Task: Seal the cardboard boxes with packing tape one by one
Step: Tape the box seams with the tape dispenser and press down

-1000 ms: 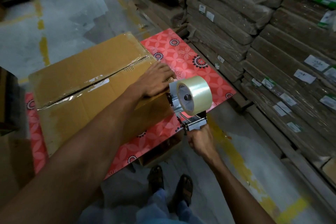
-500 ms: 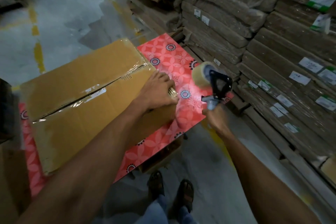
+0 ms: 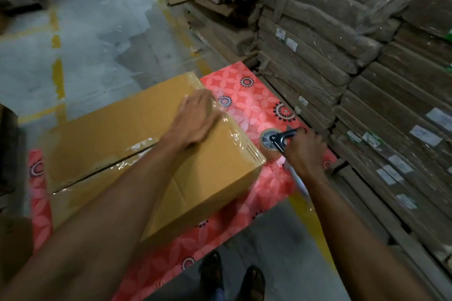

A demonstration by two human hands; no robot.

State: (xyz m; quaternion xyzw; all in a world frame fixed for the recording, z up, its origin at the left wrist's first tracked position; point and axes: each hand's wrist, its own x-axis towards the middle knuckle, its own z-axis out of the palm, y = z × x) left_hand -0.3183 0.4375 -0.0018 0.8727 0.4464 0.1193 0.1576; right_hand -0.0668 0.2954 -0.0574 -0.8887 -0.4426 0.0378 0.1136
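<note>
I see left hand (image 3: 195,117) flat on cardboard box (image 3: 117,134), fingers (image 3: 203,100) over its taped edge. The right hand (image 3: 305,151) grips tape dispenser (image 3: 271,140), right of those fingers, over the bench (image 3: 256,95).

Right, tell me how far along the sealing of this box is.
Done: clear tape runs along the top seam of the cardboard box and folds over its right edge. In hand: the left hand presses flat on the box top near that edge, while the right hand grips the tape dispenser beside the box, over the red table. Left: no other box awaiting tape shows here.
</note>
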